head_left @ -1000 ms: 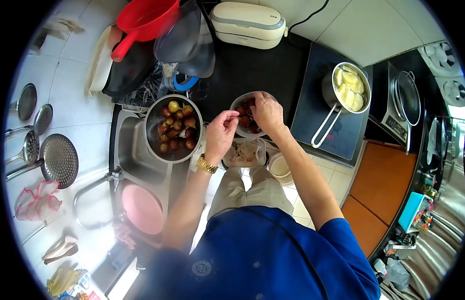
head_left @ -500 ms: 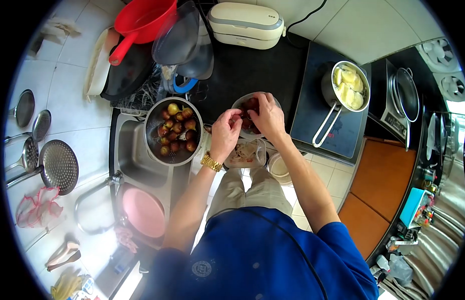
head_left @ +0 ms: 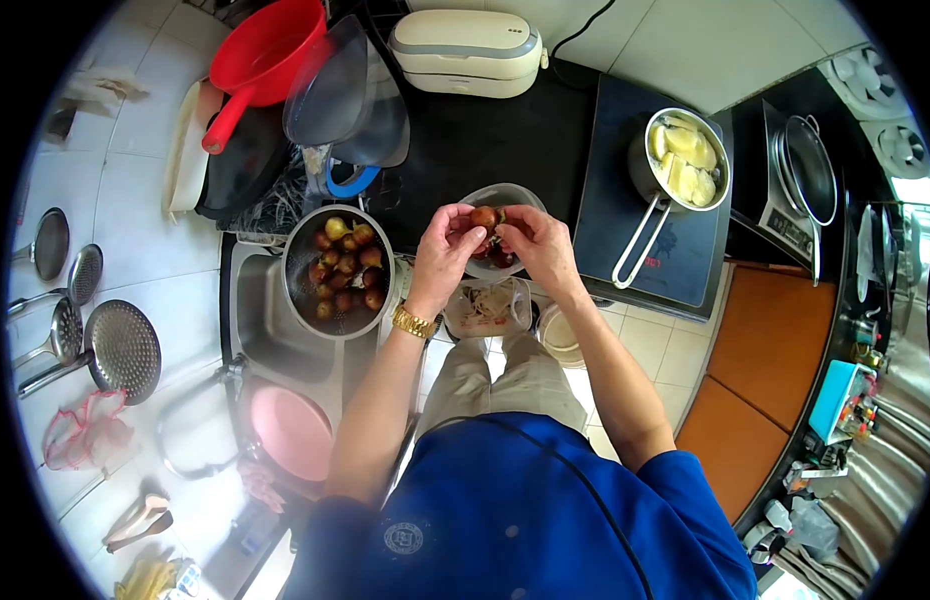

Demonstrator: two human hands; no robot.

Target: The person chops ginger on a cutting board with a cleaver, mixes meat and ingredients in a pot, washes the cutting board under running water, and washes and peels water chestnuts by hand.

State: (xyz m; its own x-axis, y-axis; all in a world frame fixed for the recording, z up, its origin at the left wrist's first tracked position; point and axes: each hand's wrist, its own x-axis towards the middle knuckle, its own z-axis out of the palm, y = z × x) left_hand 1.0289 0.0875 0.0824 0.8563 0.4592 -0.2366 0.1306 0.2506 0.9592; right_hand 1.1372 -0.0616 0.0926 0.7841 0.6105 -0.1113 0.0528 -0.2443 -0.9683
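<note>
A reddish-brown fruit, by its look a fig (head_left: 483, 217), is held up above a clear bowl (head_left: 505, 193). My left hand (head_left: 447, 258) pinches it from the left, fingers behind and thumb in front. From the right, the fingertips of my right hand (head_left: 542, 245) close on its greenish stem end. More dark red fruit lies in the bowl, partly hidden by my hands. A metal colander (head_left: 297, 300) with several brown and yellow-green figs (head_left: 347, 262) rests at the sink's edge, left of my left hand.
Right of the bowl, a pot (head_left: 635, 160) of pale yellow pieces stands on a black cooktop (head_left: 625, 235). The sink (head_left: 255, 300) holds a pink basin (head_left: 290, 430). A clear jug (head_left: 345, 110), red pan (head_left: 265, 55) and cream lunch box (head_left: 470, 50) sit behind. Below is a container of scraps (head_left: 485, 310).
My hands have come up out of the bowl and drawn together with a fig between them. The view has shifted slightly.
</note>
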